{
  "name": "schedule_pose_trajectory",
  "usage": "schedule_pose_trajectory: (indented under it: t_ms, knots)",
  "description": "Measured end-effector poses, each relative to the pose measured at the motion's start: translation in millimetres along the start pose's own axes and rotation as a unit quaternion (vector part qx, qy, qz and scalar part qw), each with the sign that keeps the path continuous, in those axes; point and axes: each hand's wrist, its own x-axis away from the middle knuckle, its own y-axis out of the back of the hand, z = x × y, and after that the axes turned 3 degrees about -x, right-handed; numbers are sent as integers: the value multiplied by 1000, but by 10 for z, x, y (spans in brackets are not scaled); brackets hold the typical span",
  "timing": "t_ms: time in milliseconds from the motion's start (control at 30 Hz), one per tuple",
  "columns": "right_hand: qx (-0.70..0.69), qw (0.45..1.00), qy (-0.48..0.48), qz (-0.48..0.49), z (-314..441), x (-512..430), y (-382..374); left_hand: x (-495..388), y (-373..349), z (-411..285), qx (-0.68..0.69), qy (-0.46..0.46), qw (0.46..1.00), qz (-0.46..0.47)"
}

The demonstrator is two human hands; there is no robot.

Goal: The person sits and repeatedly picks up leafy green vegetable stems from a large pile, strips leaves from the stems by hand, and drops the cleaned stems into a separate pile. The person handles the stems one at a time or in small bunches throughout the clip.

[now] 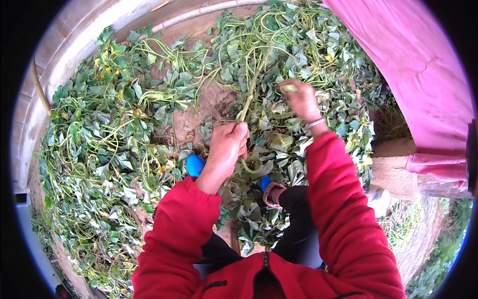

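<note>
My left hand [226, 149] is closed around a green vine stem [251, 91], with the thumb on top. The stem runs up and away from the fist, and a loop of it [252, 168] curls out below the fingers. To the right, my right hand [300, 100] is blurred, with a metal bangle at the wrist. Something pale green shows at its fingertips; blur hides what it is and whether it is gripped. Heaped leafy vines [276, 108] lie beneath both hands, some leaves pale, wilted or yellow.
More cut vines [101, 157] spread over the bare earth [213, 108] to the left. A pink cloth [414, 63] hangs along the right, above a wooden beam [394, 175]. My blue shoes [195, 165] stand among the leaves. A pale curb [63, 71] curves round the upper left.
</note>
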Motion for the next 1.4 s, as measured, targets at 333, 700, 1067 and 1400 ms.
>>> schedule_pose_trajectory:
  t_ms: [333,700,1067,1400]
  knots:
    - [-425,878,-216,34,270,14,-214,-35,54,-116,134,30,980,145]
    - [57,984,134,-101,153,-62,-342,-82,65,-64,157,65,968,185]
    - [-275,952,-117,-74,-226,-44,31,-122,115,-127,210,33,950,227]
    - [-437,835,-198,269,763,238,-365,-215,253,-104,250,61,925,279]
